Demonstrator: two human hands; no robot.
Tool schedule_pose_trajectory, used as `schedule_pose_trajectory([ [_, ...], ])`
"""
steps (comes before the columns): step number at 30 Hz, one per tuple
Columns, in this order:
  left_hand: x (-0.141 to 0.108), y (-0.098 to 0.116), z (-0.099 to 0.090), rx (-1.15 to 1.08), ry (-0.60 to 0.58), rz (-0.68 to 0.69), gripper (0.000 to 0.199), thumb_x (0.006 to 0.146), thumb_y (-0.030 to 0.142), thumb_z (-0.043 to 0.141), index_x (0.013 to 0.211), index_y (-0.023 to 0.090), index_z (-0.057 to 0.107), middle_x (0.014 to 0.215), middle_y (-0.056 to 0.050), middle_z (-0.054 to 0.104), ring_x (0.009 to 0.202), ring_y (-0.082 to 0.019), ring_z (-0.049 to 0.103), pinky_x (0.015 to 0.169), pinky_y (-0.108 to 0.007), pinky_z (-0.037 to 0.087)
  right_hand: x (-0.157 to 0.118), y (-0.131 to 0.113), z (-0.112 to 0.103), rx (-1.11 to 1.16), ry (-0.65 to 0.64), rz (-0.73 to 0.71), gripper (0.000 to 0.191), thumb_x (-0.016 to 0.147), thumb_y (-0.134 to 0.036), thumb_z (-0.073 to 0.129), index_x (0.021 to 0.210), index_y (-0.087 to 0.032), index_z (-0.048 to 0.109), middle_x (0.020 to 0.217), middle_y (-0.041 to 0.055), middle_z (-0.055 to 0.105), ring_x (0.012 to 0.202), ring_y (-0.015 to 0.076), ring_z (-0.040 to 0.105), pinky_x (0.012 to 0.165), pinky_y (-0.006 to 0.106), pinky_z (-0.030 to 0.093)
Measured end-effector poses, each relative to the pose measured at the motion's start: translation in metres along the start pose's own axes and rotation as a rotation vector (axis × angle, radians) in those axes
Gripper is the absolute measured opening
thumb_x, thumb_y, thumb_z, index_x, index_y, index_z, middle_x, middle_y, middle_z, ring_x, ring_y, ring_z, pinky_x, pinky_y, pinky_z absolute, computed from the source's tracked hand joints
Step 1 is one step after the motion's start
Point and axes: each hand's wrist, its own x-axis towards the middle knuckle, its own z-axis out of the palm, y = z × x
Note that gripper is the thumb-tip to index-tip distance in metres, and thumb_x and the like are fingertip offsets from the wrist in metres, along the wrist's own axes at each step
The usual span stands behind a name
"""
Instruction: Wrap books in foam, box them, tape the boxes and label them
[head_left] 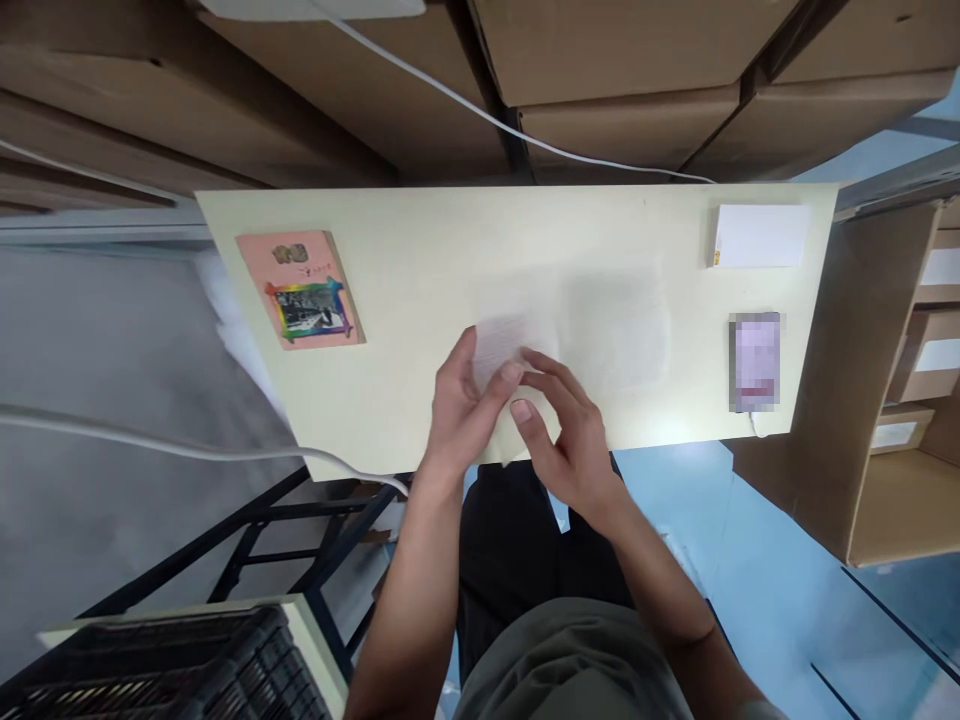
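Note:
Near the table's front edge, my left hand [469, 405] has its thumb and fingers around the lower left part of a thin, whitish, translucent sheet [510, 335]. Close beside it on the right is my right hand [566, 430], its fingers curved and apart at the sheet's lower right, the fingertips near my left thumb. Whether those fingertips pinch the sheet is hard to make out. A second pale translucent sheet [615, 325] lies flat on the cream table [420, 235], just right of the first.
A pink book [304, 290] lies on the table's left. At the right are a white box [761, 236] and a blurred purple item [756, 362]. Cardboard boxes [630, 50] line the far side. A black crate [172, 665] stands lower left; a white cable [225, 453] crosses the left.

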Motion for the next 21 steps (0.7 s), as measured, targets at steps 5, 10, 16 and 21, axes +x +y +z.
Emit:
schedule_pose_trajectory([
  [5,0.006,-0.017,-0.025,0.251,0.324,0.087,0.028,0.095,0.048,0.09,0.088,0.023,0.079,0.08,0.001,0.07,0.077,-0.017,0.065,0.076,-0.029,0.056,0.007,0.019,0.014,-0.228,-0.05,-0.021,0.038,0.12,-0.039,0.048,0.147,-0.029,0.072,0.161,0.0102,0.07,0.158,0.027,0.06,0.126,0.052,0.058],
  [10,0.025,-0.045,-0.048,0.373,0.369,0.087,0.009,0.097,0.028,0.086,0.101,0.02,0.083,0.083,0.001,0.074,0.069,-0.014,0.059,0.07,-0.028,0.047,0.031,0.075,0.017,-0.623,-0.064,0.016,0.064,0.115,-0.05,0.058,0.173,-0.024,0.05,0.187,0.0158,0.038,0.179,0.0377,0.023,0.138,0.067,0.037],
  [16,0.039,-0.059,-0.062,0.36,0.419,0.128,0.02,0.096,0.029,0.09,0.112,0.02,0.084,0.09,0.002,0.075,0.073,-0.014,0.058,0.079,-0.033,0.047,0.034,0.098,0.027,-0.722,-0.04,0.041,0.074,0.116,-0.058,0.053,0.179,-0.021,0.04,0.19,0.0184,0.028,0.18,0.039,0.019,0.14,0.07,0.03],
  [21,0.048,-0.056,-0.069,0.516,0.467,0.193,0.038,0.096,0.037,0.089,0.128,0.018,0.081,0.1,-0.003,0.074,0.08,-0.021,0.063,0.093,-0.044,0.055,0.028,0.094,0.04,-0.739,-0.003,0.062,0.079,0.115,-0.061,0.051,0.18,-0.018,0.038,0.19,0.0204,0.027,0.18,0.0399,0.018,0.14,0.07,0.029],
])
